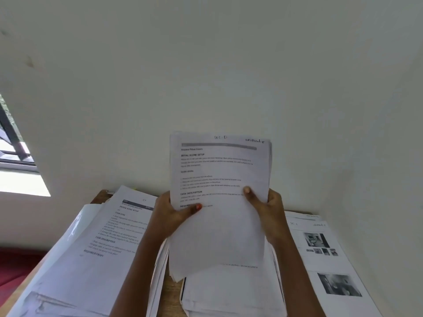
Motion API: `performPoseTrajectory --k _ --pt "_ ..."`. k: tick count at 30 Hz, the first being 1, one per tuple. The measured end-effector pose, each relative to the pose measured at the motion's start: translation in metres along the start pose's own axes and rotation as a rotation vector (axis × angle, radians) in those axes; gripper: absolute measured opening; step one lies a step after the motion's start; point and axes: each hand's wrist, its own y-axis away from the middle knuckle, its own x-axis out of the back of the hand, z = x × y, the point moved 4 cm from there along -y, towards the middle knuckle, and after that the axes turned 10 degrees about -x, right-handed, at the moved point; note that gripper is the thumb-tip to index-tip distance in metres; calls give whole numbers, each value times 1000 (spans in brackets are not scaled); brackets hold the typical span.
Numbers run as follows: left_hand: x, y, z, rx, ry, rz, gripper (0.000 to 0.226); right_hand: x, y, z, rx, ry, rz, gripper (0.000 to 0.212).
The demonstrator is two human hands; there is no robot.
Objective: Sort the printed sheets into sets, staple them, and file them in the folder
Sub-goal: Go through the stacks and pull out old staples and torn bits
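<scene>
- A stack of printed sheets (219,170) was held upright in the middle of the view, lifted off the surface (170,291), its top page showing bold headings such as "TASK GOAL" and handwriting along the top edge.
- The left hand (167,216) gripped the stack's left edge, thumb across the front of the page – the nail reddish.
- The right hand (270,209) gripped the right edge, its thumb also laid on the front; the other fingers of both hands were hidden behind the paper.
- Directly below the held stack lay a middle pile (229,291) of sheets, flat on the wooden surface.
- To the left lay a left pile (103,243) – its top page was printed text with the same kind of headings.
- To the right lay a right pile (325,259), topped by a page with greyscale photos.
- A plain pale wall (206,65) stood behind the far edge of the surface.
- A window (13,152) showed at the far left, and something red (13,266) lay below it.
</scene>
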Motion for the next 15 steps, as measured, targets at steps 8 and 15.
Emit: performPoseTrajectory --k 8,15 --pt "-12 46 -36 421 371 -133 70 16 3 54 -338 56 -113 31" --pt "-22 112 -74 588 255 -252 68 50 18 102 -278 270 288 16"
